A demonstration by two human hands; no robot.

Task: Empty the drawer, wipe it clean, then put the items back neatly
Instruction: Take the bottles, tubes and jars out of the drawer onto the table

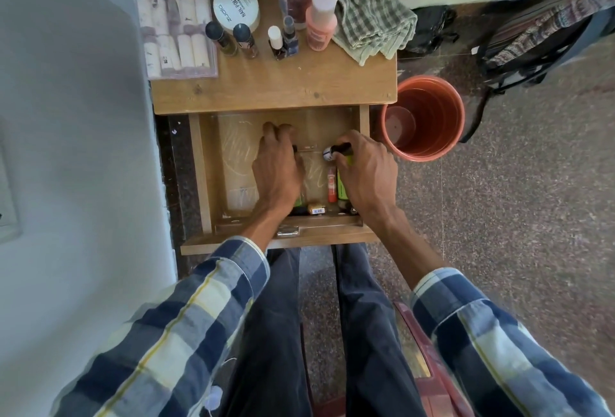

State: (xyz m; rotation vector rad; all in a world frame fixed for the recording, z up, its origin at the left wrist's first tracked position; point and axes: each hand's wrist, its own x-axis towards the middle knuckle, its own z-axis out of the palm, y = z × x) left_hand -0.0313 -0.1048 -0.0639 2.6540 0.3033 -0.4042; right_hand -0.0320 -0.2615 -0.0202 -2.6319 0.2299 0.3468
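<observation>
The drawer (199,170) and the tabletop (273,90) were matt, light-brown wood with visible grain and knots. A clear, glossy plastic liner (239,157) lay inside the drawer. A shiny metal latch (288,230) sat at its front edge. The checked cloth (369,14) looked soft and crumpled, woven. The bucket (429,117) was smooth orange plastic with a slight sheen. The floor (515,200) was speckled polished stone.

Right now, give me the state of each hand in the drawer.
Left hand: fingers reach down into the drawer; whether they hold anything cannot be told.
Right hand: fingers grip a small dark bottle with a white end.
</observation>
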